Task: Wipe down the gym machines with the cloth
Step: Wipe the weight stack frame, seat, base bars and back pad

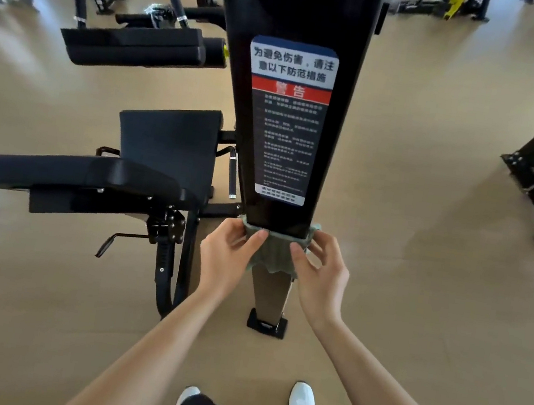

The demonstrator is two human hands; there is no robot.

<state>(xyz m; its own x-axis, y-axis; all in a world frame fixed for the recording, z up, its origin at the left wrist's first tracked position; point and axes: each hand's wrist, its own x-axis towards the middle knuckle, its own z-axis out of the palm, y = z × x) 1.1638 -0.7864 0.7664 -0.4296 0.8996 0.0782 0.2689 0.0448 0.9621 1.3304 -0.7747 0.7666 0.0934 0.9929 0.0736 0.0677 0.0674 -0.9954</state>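
Cloth (273, 252): looped round the upright post (274, 214).
Left hand (228, 255), right hand (321, 273): fingers (255, 239) pinched one cloth end each, equally near.
Post axis: vertical.

The tan floor (418, 294) bears the machine's foot plate (266, 327) (also white shoes (302, 398)).

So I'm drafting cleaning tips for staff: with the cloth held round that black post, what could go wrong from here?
The left hand and right hand pinch the cloth against the post right below the warning label; a stroke upward might catch and peel its lower edge. The cloth is bunched between the hands, so it may well skip parts of the glossy surface.
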